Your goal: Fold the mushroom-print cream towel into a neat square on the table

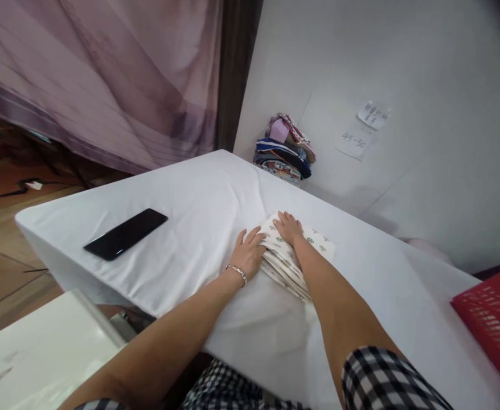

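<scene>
A folded white cloth [282,267] with small green and grey prints lies in several layers on the white-covered table [190,239]. My left hand [249,252], with a silver bracelet at the wrist, rests at the cloth's left edge, its fingers spread over the upper layer. On top of the same cloth, near its far side, my right hand [289,226] lies flat with fingers apart. My right forearm hides part of the cloth's right side. Neither hand is closed around the fabric.
A black phone [126,233] lies on the table's left part. Beyond the far edge, a stack of folded clothes [283,149] stands against the wall. A red plastic basket [493,319] is at the right. A white surface [40,353] sits lower left, and a pink curtain [147,74] hangs behind.
</scene>
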Demonstrator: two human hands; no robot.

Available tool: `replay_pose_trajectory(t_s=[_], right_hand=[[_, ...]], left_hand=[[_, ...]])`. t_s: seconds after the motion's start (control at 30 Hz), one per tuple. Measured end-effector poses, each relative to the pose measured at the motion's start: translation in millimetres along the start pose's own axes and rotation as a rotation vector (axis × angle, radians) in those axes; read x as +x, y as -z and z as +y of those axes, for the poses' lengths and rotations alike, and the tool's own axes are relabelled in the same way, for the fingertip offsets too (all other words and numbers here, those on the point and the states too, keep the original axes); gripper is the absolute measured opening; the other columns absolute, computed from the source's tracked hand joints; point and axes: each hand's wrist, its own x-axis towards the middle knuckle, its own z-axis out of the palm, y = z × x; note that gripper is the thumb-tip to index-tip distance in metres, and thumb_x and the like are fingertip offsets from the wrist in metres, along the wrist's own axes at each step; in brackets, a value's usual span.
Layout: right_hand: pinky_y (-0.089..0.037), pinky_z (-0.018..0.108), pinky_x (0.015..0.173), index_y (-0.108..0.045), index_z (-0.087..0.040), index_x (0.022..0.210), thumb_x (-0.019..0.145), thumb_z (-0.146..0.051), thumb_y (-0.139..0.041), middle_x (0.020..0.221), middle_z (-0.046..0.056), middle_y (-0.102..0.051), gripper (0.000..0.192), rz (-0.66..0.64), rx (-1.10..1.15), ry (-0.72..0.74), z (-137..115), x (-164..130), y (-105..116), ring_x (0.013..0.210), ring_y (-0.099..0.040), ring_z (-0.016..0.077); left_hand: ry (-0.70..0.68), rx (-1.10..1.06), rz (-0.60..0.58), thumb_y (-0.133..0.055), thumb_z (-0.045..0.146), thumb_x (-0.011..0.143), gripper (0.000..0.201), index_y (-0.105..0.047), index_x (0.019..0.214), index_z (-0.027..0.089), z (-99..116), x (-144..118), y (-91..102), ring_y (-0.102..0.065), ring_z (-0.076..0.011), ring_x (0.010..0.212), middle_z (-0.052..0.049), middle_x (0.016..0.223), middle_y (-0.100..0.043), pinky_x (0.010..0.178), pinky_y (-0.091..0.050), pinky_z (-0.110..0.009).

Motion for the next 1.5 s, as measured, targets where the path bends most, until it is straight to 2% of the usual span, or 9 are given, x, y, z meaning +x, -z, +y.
replay_pose_trajectory(t_s=[0.27, 0.47, 0.63, 0.83, 1.0, 1.1, 1.23, 1.37, 1.5], right_hand=[[-0.017, 0.045, 0.105, -0.024, -0.027, 0.139, 0.088, -0.056, -0.022, 0.143, 0.005, -0.032, 0.059, 0.046, -0.005, 0.007, 12.2, 5.0, -7.0, 0.129, -0.028, 0.0234], [-0.015, 0.048, 0.107, -0.033, -0.024, 0.136, 0.087, -0.049, -0.034, 0.146, 0.007, -0.025, 0.056, 0.091, 0.116, 0.025, 11.5, 0.2, -4.9, 0.134, -0.019, 0.0251], [-0.020, 0.042, 0.108, -0.041, -0.023, 0.132, 0.088, -0.039, -0.038, 0.143, 0.004, -0.031, 0.047, 0.184, 0.342, 0.227, 5.9, -51.9, 1.9, 0.135, -0.019, 0.0205], [-0.016, 0.044, 0.109, -0.032, -0.025, 0.138, 0.091, -0.036, -0.033, 0.143, 0.003, -0.032, 0.048, -0.034, 0.225, 0.571, -1.4, -138.1, 0.0, 0.134, -0.019, 0.0194], [-0.014, 0.047, 0.109, -0.026, -0.022, 0.140, 0.091, -0.039, -0.035, 0.145, 0.004, -0.027, 0.053, -0.028, 0.084, 0.567, -3.9, -146.2, -6.9, 0.135, -0.016, 0.0212], [-0.015, 0.046, 0.109, -0.025, -0.023, 0.140, 0.090, -0.041, -0.037, 0.145, 0.004, -0.026, 0.055, 0.000, 0.039, 0.578, -6.9, -143.6, -8.0, 0.135, -0.016, 0.0214], [-0.017, 0.044, 0.109, -0.024, -0.021, 0.140, 0.089, -0.039, -0.039, 0.145, 0.005, -0.025, 0.056, 0.064, -0.008, 0.575, -4.4, -153.0, -8.9, 0.135, -0.017, 0.0210], [-0.020, 0.044, 0.108, -0.024, -0.021, 0.141, 0.089, -0.033, -0.039, 0.145, 0.005, -0.026, 0.055, 0.114, -0.060, 0.544, 19.8, -179.8, -11.8, 0.134, -0.020, 0.0212], [-0.023, 0.044, 0.108, -0.024, -0.021, 0.141, 0.089, -0.030, -0.038, 0.143, 0.006, -0.030, 0.054, 0.192, -0.079, 0.462, 55.0, -215.9, -15.1, 0.133, -0.024, 0.0207]], left_hand=[[-0.012, -0.057, -0.077, -0.045, 0.005, 0.076, 0.029, -0.066, 0.088, 0.022, -2.1, -6.1, 8.2, -0.030, -0.0249, 0.128, -0.005, 0.110, -0.056, 0.102, -0.029, -0.045], [0.024, -0.071, -0.117, -0.050, 0.008, 0.073, 0.025, -0.068, 0.082, 0.022, -6.3, -7.0, 1.1, -0.031, -0.0254, 0.127, -0.006, 0.114, -0.054, 0.097, -0.036, -0.041], [0.007, -0.088, -0.097, -0.050, 0.006, 0.069, 0.028, -0.067, 0.084, 0.022, -7.0, -8.0, 0.5, -0.033, -0.0252, 0.126, -0.006, 0.116, -0.053, 0.097, -0.038, -0.040], [0.003, -0.100, -0.088, -0.052, 0.010, 0.067, 0.028, -0.068, 0.087, 0.022, -11.3, -7.4, 1.8, -0.040, -0.0258, 0.121, -0.007, 0.115, -0.055, 0.095, -0.040, -0.041], [0.080, -0.315, 0.005, -0.044, 0.006, 0.064, 0.029, -0.067, 0.072, 0.022, -22.6, -3.9, 4.0, -0.058, -0.0158, 0.096, -0.001, 0.100, -0.064, 0.089, -0.046, -0.031], [0.093, -0.346, 0.115, -0.041, 0.006, 0.067, 0.033, -0.066, 0.084, 0.020, -20.2, -5.5, 3.4, -0.058, -0.0153, 0.099, -0.002, 0.102, -0.065, 0.091, -0.045, -0.030], [-0.026, -0.215, -0.019, -0.040, 0.012, 0.077, 0.038, -0.061, 0.107, 0.022, -10.3, -12.9, -0.9, -0.048, -0.0191, 0.116, -0.002, 0.114, -0.062, 0.100, -0.037, -0.039], [0.055, -0.144, -0.068, -0.042, 0.020, 0.080, 0.032, -0.063, 0.104, 0.026, -10.6, -18.3, -3.2, -0.043, -0.0204, 0.121, 0.001, 0.117, -0.061, 0.103, -0.032, -0.043], [0.178, -0.246, -0.076, -0.042, 0.028, 0.082, 0.028, -0.067, 0.096, 0.027, -15.2, -16.6, -0.9, -0.043, -0.0197, 0.121, 0.003, 0.116, -0.062, 0.104, -0.033, -0.038]])
